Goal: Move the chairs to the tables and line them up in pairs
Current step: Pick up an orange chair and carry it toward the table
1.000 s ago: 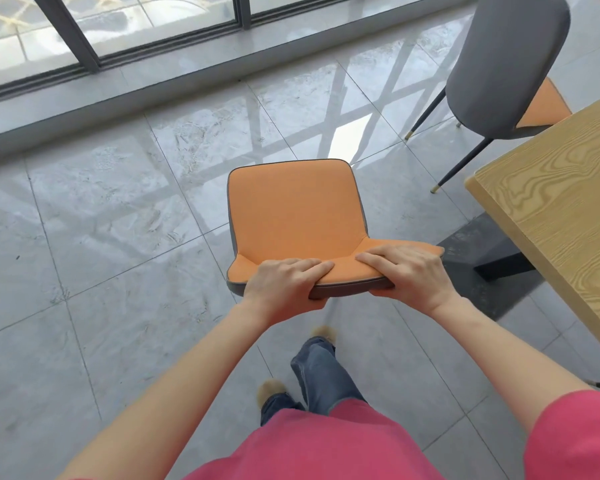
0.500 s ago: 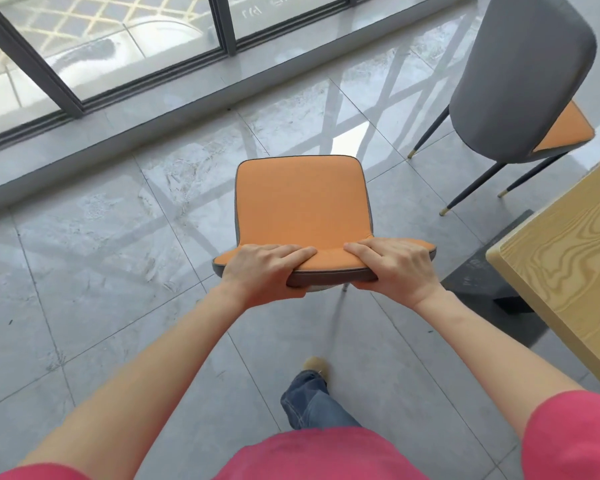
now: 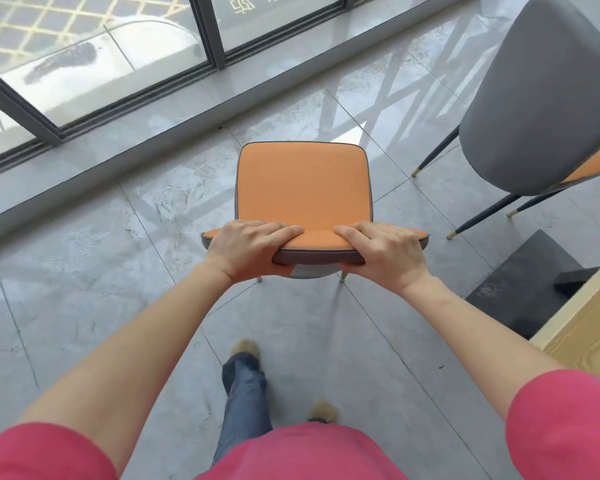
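Both hands, left hand [image 3: 253, 249] and right hand [image 3: 383, 252], clamp chair [image 3: 303, 188] backrest; chair carried forward, grey chair [image 3: 541, 98] now nearer, table [image 3: 589, 327] receding; pairing close.

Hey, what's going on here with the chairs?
A person is carrying or sliding an orange chair, with the left hand and the right hand both gripping the top of its backrest. A second chair, grey-backed, stands ahead on the right, apart from the held one. The wooden table is at the right edge. The chairs are not yet lined up as a pair.
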A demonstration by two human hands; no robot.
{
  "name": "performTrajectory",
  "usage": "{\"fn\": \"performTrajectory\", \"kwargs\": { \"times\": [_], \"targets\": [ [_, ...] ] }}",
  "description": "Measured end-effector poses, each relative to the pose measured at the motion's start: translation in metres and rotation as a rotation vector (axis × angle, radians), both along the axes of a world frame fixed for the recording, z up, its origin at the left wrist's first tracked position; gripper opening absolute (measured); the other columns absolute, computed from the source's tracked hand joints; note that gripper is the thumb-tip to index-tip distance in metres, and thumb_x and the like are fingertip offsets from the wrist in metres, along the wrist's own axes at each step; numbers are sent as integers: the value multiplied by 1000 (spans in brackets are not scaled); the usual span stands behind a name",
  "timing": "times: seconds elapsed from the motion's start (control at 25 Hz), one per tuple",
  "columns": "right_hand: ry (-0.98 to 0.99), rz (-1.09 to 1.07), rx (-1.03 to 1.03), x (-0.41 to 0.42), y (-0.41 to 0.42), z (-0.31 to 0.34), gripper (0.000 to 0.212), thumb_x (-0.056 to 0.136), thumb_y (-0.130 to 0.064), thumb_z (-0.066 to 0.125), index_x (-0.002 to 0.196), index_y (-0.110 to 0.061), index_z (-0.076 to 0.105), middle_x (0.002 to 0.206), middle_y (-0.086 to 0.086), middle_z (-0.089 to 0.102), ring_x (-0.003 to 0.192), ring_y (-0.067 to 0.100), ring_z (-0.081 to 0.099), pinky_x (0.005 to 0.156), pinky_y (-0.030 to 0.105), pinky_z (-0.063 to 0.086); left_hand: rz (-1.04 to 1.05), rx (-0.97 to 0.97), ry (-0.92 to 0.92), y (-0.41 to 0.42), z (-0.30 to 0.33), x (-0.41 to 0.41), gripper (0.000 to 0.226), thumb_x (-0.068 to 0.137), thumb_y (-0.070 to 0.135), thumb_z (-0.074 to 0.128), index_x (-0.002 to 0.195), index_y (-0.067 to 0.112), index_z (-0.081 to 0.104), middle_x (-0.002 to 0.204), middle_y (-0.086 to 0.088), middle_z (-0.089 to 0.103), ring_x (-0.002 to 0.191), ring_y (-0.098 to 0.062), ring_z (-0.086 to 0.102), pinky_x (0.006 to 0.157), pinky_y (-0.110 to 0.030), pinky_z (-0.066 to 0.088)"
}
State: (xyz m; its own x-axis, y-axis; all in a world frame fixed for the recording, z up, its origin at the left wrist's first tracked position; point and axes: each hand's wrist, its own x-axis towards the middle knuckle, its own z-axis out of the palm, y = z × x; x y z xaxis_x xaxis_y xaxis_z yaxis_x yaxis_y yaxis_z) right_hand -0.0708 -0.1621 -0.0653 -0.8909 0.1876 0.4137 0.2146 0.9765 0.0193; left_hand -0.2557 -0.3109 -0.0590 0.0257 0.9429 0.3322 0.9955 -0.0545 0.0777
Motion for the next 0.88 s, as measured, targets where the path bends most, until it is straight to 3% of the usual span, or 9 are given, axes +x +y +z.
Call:
{"fn": "performTrajectory", "kwargs": {
  "times": [0.36, 0.64, 0.88],
  "targets": [
    [-13, -120, -58, -133, 52, 1, 35, 58, -37, 67, 87, -21, 76, 70, -4, 72, 53, 18, 67, 44, 19, 46, -83, 4, -20, 73, 0, -146, 40, 65, 40, 48, 87, 22, 77, 73, 12, 75, 53, -12, 70, 38, -15, 42],
    [-114, -260, -87, -185, 102, 7, 48, 48, -30, 89, 93, -19, 75, 75, 0, 73, 55, 20, 69, 46, 20, 49, -140, 26, -60, 138, -1, -202, 37, 69, 41, 48, 86, 24, 76, 73, 12, 76, 55, -10, 71, 37, -13, 39],
    [-123, -291, -87, -216, 139, 6, 40, 54, -35, 75, 91, -20, 75, 73, -1, 73, 54, 19, 68, 45, 19, 48, -197, 43, -50, 188, -1, -240, 37, 67, 40, 48, 85, 25, 77, 72, 13, 76, 53, -9, 70, 36, -12, 36]
  ]
}}
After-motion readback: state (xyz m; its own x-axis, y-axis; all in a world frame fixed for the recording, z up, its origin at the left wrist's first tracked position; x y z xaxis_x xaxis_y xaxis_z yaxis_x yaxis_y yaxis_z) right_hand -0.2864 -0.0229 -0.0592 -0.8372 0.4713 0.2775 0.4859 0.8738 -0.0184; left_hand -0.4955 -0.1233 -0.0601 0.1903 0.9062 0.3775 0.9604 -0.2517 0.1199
